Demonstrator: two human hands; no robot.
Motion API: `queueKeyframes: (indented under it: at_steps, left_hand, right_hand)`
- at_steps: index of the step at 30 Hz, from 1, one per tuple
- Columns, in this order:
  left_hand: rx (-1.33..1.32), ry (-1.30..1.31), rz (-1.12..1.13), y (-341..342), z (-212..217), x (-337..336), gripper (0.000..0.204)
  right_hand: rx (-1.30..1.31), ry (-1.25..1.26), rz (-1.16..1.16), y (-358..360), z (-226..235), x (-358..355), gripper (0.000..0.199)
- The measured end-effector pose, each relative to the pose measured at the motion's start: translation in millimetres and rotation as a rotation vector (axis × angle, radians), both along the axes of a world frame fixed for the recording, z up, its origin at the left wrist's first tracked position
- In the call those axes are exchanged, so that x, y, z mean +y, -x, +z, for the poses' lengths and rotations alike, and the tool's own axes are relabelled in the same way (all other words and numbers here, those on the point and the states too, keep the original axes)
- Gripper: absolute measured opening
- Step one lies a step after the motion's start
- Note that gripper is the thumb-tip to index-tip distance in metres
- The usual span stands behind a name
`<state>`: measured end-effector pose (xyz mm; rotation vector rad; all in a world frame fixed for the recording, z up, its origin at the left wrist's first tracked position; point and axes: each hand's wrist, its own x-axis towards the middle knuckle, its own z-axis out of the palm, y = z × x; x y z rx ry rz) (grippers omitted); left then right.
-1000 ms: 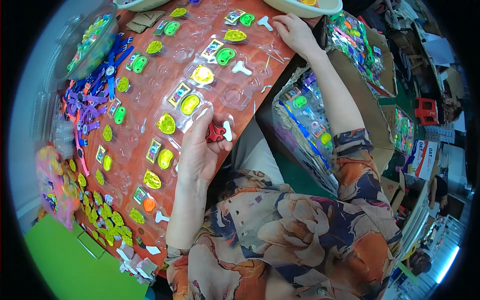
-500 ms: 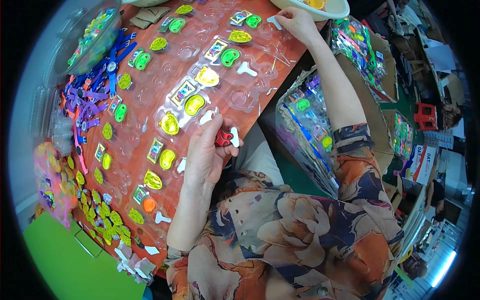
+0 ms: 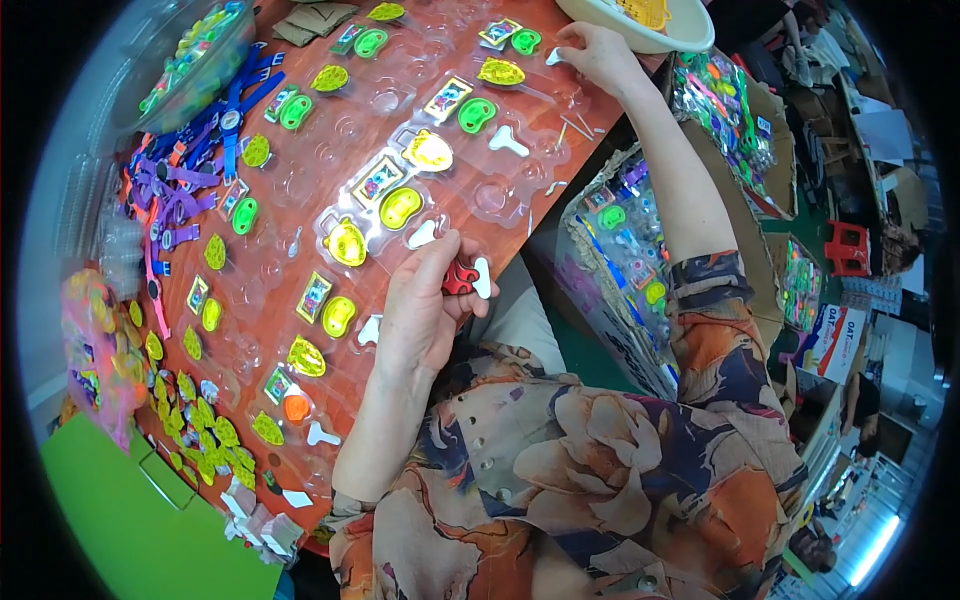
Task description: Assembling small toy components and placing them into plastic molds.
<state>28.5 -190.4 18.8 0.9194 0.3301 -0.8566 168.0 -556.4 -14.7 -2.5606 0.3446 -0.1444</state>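
Clear blister trays (image 3: 480,190) across the table; white-and-red carton (image 3: 838,330) at right.

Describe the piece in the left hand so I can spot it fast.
Start at the orange table covered with clear blister trays. At its near edge, the left hand pinches a small red toy with a white handle. It is the only red piece; the neighbouring ones are yellow-green or plain white.

Small toy-packing workshop, by every sign: long orange worktable (image 3: 300,180) lined with clear plastic blister trays (image 3: 470,190) of little neon-green trinkets (image 3: 400,207), purple and blue toy watch straps (image 3: 175,200) heaped alongside, brown cardboard cartons (image 3: 770,250) of packed sheets crowding the floor.
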Motion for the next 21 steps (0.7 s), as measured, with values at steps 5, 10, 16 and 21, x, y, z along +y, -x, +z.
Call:
queueKeyframes:
  at_steps: [5, 10, 16, 21]
  left_hand:
    - [-0.006, 0.003, 0.005, 0.7, 0.9, 4.0, 0.031]
    - [-0.001, 0.004, 0.003, 0.8, 3.1, 2.0, 0.031]
    - [-0.018, 0.017, 0.005, 2.3, 7.7, 6.4, 0.032]
    - [-0.010, 0.013, 0.024, 5.1, 9.5, 7.8, 0.033]
  right_hand:
    - [-0.020, 0.355, 0.017, 6.8, 8.1, 15.9, 0.026]
    - [-0.065, 0.246, -0.027, 4.9, 1.6, -0.7, 0.027]
    - [-0.386, 0.213, 0.126, -7.1, -0.1, 20.8, 0.028]
    - [-0.371, 0.592, 0.241, -30.1, -16.6, 59.0, 0.031]
